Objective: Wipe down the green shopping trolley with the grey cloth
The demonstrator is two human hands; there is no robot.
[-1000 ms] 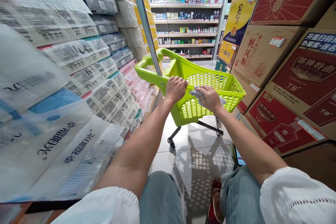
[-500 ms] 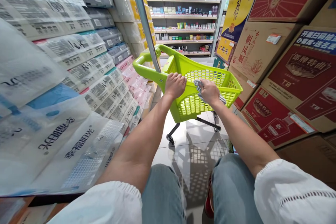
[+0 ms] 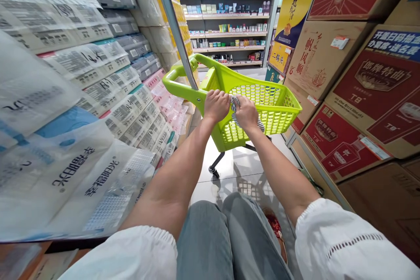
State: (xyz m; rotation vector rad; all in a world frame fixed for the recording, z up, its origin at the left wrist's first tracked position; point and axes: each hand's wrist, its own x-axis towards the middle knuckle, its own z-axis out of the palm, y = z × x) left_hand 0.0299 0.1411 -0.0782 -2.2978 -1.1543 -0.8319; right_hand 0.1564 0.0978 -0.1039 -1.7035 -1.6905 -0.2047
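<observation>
A lime-green shopping cart (image 3: 229,76) with a perforated basket stands in front of me, turned sideways, with a grey metal pole (image 3: 173,26) rising from its handle end. My left hand (image 3: 217,106) is closed over the basket's near rim, close to the foot of the pole. Just to its right, my right hand (image 3: 246,113) grips a blue-and-white striped cloth (image 3: 234,104) against the same rim. Part of the cloth hangs out below that hand, over the holes of the basket side.
Stacked plastic-wrapped packs (image 3: 108,83) slope up along my left. Cardboard cartons (image 3: 331,59) are piled high on the right. Shelves (image 3: 226,17) of small boxes and bottles stand at the far end. A black caster (image 3: 214,171) rests on the tiled floor.
My right hand has slid left along the rim with the striped cloth, coming close to my left hand. My right knee has swung inward beside the left one, and the right shoe shows more.
</observation>
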